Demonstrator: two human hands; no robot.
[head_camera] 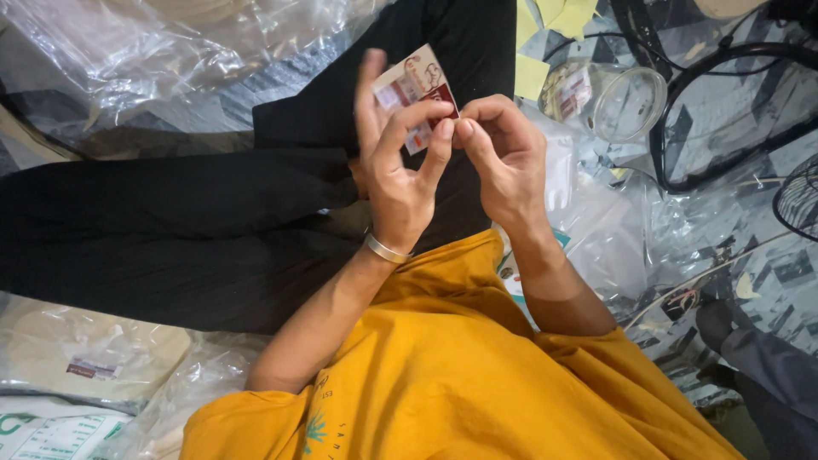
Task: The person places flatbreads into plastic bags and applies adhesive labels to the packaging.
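Observation:
A small printed card or sachet, beige with red and white patches, is held up in front of me over my lap. My left hand grips it between thumb and fingers from the left and below; a silver bangle sits on that wrist. My right hand pinches the card's right lower corner with thumb and forefinger. Both hands touch each other at the fingertips. I wear a yellow shirt and black trousers and sit cross-legged.
Clear plastic bags lie heaped at the upper left and around my legs. A clear round jar lies on its side to the right. Yellow paper pieces, black cables and a fan grille are at the right. Packaged bags rest lower left.

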